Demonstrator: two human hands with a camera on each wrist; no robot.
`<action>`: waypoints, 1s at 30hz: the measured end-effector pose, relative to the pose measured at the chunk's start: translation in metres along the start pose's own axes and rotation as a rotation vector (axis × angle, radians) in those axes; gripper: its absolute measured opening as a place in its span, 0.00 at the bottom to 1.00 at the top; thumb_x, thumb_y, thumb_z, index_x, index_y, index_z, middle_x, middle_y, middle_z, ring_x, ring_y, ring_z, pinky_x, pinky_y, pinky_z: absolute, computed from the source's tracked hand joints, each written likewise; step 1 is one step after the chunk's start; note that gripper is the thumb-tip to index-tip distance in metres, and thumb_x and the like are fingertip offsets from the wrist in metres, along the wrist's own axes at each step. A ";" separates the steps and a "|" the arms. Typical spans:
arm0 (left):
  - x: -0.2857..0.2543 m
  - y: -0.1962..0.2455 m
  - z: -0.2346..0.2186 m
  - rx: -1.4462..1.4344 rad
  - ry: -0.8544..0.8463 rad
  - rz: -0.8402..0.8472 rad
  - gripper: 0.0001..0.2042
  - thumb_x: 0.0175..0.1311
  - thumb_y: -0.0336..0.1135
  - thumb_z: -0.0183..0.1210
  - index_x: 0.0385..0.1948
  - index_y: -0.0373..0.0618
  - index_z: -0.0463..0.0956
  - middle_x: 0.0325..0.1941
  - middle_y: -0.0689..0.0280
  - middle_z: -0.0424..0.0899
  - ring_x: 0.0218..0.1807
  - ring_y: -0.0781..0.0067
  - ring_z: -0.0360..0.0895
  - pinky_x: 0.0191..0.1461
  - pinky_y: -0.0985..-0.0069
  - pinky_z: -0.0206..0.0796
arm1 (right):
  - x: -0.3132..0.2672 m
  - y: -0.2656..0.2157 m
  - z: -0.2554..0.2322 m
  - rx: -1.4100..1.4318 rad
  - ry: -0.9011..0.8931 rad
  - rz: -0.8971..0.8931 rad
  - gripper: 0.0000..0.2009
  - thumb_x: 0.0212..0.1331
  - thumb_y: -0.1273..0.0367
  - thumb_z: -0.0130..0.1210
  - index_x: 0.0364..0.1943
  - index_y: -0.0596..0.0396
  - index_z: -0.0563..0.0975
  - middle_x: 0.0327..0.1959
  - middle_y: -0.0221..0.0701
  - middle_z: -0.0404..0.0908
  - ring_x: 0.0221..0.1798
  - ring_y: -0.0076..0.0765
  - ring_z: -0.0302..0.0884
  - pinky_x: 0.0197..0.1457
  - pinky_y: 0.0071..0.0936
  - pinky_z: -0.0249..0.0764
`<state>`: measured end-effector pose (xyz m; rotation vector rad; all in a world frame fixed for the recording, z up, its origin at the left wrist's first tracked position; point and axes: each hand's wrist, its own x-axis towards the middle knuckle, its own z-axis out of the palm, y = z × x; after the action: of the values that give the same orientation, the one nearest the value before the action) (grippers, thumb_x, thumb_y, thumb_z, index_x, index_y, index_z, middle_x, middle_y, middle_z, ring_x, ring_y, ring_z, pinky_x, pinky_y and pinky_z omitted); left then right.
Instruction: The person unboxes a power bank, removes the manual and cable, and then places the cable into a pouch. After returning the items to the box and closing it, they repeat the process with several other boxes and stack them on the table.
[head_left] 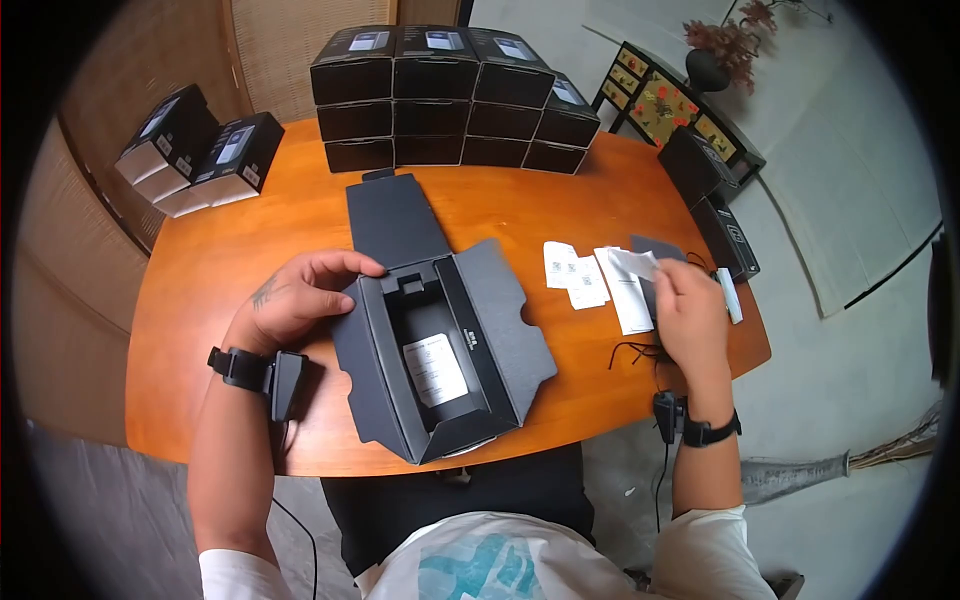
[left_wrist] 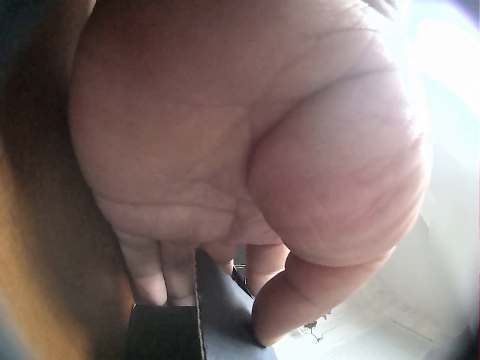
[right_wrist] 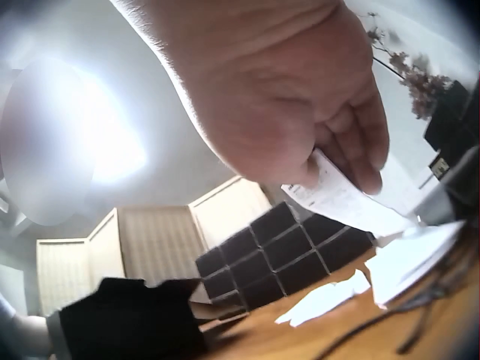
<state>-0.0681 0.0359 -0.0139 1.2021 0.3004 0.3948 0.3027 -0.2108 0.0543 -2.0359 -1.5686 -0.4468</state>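
An opened black cardboard box (head_left: 495, 290) lies on the wooden table with its flaps spread and its long lid flap pointing away. Inside it, a white printed sheet (head_left: 435, 370) lies on the bottom. My left hand (head_left: 300, 292) holds the box's far left corner; in the left wrist view, thumb and fingers lie on either side of the dark cardboard (left_wrist: 225, 315). My right hand (head_left: 695, 315) pinches a printed white paper slip (right_wrist: 337, 196) above a white leaflet (head_left: 625, 295). Left of that leaflet lie small white cards with printed codes (head_left: 575, 275).
Stacked closed black boxes (head_left: 430, 120) stand at the table's far side, with several more boxes (head_left: 235, 160) at the left. Two dark boxes (head_left: 725, 235) sit on the right edge. A thin black cord (head_left: 635, 352) lies below my right hand.
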 end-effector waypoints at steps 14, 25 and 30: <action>0.000 0.002 0.003 0.001 -0.002 -0.023 0.21 0.60 0.16 0.55 0.56 0.39 0.79 0.57 0.61 0.84 0.58 0.71 0.81 0.70 0.74 0.69 | -0.034 -0.145 0.029 0.255 -0.338 -0.683 0.11 0.55 0.70 0.61 0.41 0.54 0.86 0.41 0.30 0.87 0.52 0.37 0.81 0.54 0.37 0.75; -0.001 0.000 -0.004 0.137 -0.005 0.031 0.22 0.58 0.18 0.58 0.58 0.39 0.78 0.59 0.63 0.82 0.61 0.69 0.77 0.71 0.71 0.66 | -0.032 -0.144 0.033 0.253 -0.446 -0.674 0.20 0.58 0.52 0.64 0.28 0.58 0.88 0.35 0.33 0.85 0.60 0.53 0.73 0.68 0.49 0.65; 0.000 -0.003 -0.002 0.046 0.003 0.020 0.23 0.55 0.18 0.60 0.56 0.39 0.79 0.57 0.62 0.83 0.61 0.68 0.79 0.71 0.70 0.67 | -0.032 -0.101 0.027 0.391 -0.168 -0.568 0.13 0.57 0.61 0.65 0.37 0.56 0.84 0.43 0.35 0.83 0.55 0.46 0.78 0.62 0.44 0.72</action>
<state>-0.0687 0.0367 -0.0171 1.2499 0.3022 0.4089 0.1958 -0.2012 0.0357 -1.3496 -2.1438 -0.1461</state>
